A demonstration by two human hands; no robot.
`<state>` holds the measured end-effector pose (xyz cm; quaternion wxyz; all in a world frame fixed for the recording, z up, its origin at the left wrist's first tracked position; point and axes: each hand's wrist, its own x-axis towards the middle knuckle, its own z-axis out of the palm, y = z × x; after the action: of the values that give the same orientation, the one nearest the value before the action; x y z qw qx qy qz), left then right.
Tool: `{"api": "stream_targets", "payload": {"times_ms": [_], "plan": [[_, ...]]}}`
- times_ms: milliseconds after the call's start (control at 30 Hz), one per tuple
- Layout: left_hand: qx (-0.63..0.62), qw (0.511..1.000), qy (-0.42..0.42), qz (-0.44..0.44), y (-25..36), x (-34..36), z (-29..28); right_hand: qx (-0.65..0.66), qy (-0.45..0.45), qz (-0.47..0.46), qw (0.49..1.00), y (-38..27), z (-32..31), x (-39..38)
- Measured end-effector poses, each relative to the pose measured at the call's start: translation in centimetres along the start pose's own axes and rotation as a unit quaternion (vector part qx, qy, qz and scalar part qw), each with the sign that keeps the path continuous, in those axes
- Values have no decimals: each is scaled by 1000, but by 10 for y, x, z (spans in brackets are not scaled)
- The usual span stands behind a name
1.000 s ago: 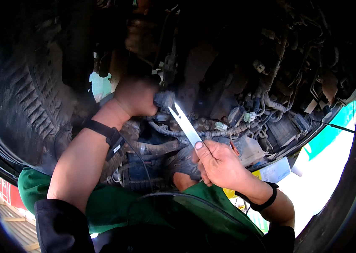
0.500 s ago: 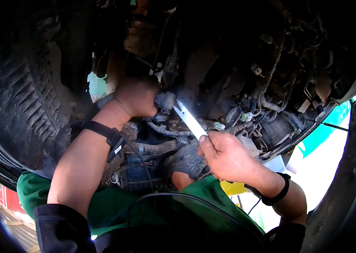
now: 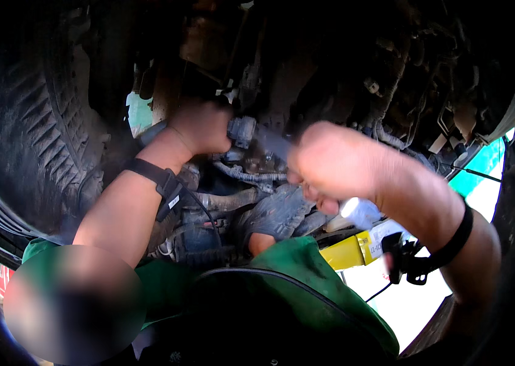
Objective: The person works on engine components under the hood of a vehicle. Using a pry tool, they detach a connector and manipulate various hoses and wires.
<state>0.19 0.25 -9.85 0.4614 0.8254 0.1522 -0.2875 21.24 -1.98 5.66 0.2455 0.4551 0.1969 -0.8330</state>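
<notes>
Head view. The right hand (image 3: 333, 161), blurred, is closed in a fist on a flat metal tool (image 3: 277, 145), whose far end reaches toward a grey connector block (image 3: 243, 131); whether the two touch cannot be told. The left hand (image 3: 206, 129) has its fingers curled and appears shut on the block's near end, steadying it among the engine parts. Just below run a wrapped cable (image 3: 251, 175) and a pipe (image 3: 233, 199); farther left stands a dark ribbed panel (image 3: 44, 131), and to the lower right, beneath the right forearm, lies a yellow box (image 3: 344, 251). The step in hand is judged to be working the tool at the block while the left hand braces it. The next move would call for a settled tip, a firm left hold and measured leverage, clear of the fingers.
</notes>
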Motion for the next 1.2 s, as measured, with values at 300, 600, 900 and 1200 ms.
{"api": "stream_targets", "payload": {"times_ms": [300,600,900,1200], "plan": [[-11,998,-65,19,3,11,-5,-311,15,-42,949,-56,4,2],[32,998,-31,-35,16,2,-16,-414,193,-49,888,-28,46,-2],[51,997,-55,-15,11,5,-19,104,122,-49,986,2,22,7],[18,999,-39,-12,6,5,-12,-259,300,-30,918,20,63,20]]}}
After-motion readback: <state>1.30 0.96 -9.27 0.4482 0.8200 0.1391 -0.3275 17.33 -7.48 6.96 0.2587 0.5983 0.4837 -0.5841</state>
